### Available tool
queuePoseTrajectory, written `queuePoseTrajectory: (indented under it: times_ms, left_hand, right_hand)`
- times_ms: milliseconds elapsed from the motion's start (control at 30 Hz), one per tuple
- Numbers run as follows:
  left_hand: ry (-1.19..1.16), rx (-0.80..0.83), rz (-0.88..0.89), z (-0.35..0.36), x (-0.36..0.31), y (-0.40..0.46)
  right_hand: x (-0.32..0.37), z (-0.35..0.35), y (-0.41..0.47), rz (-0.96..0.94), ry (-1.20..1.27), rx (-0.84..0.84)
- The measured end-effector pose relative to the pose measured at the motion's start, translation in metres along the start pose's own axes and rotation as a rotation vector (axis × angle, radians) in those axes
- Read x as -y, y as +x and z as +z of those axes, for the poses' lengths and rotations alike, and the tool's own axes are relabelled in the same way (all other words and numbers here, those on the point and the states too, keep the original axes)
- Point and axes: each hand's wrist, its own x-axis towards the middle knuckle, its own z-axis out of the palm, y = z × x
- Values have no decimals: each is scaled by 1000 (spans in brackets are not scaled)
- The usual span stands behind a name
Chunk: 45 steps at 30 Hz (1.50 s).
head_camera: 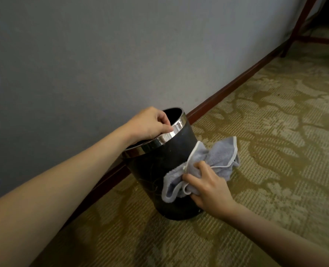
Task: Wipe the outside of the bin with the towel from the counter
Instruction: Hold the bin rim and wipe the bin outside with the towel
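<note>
On my feed, the fingers of the left hand (150,123) are curled over the shiny metal band (176,128) at the top of the bin (154,170), fingertips dipping inside the opening and the thumb pressed on the outside of the band, so that hand is clamped on the rim. The right hand (208,186) has its fingers bunched into the grey towel (213,162), gripping it and pressing it flat against the bin's dark side wall, about halfway down on the side facing right. Part of the towel hangs in a fold below my knuckles; the rest, with its pale stitched edge, flares out to the right, clear of the bin.

The bin itself is a round black one, tilted so that its mouth leans toward the wall (82,54), its base on the patterned green-and-tan carpet (275,132). It sits just beside the dark red skirting board (227,87) that runs along the foot of the grey wall. Both bare forearms reach in from the lower edge. At the far upper right, reddish wooden furniture legs (300,22) stand on the carpet, well apart from the bin.
</note>
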Motion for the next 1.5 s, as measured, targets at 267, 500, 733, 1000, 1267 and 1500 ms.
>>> queuePoseTrajectory:
  times_ms: [267,500,733,1000,1267,1500]
  left_hand:
    - [52,-16,106,-5,10,-24]
    - [176,-16,170,-6,34,-21]
    - [138,-37,215,-7,46,-14]
    - [89,-143,201,-10,64,-10]
    - [73,-240,216,3,68,-1]
    - [35,-279,155,9,53,18]
  right_hand:
    - [-32,0,-2,78,-18,14]
    - [-57,-2,3,88,-14,-5]
    - [-73,-3,12,142,1,-3]
    - [-81,-6,14,195,10,7]
    - [-96,-4,16,332,104,-19]
    - [-119,-14,29,462,262,27]
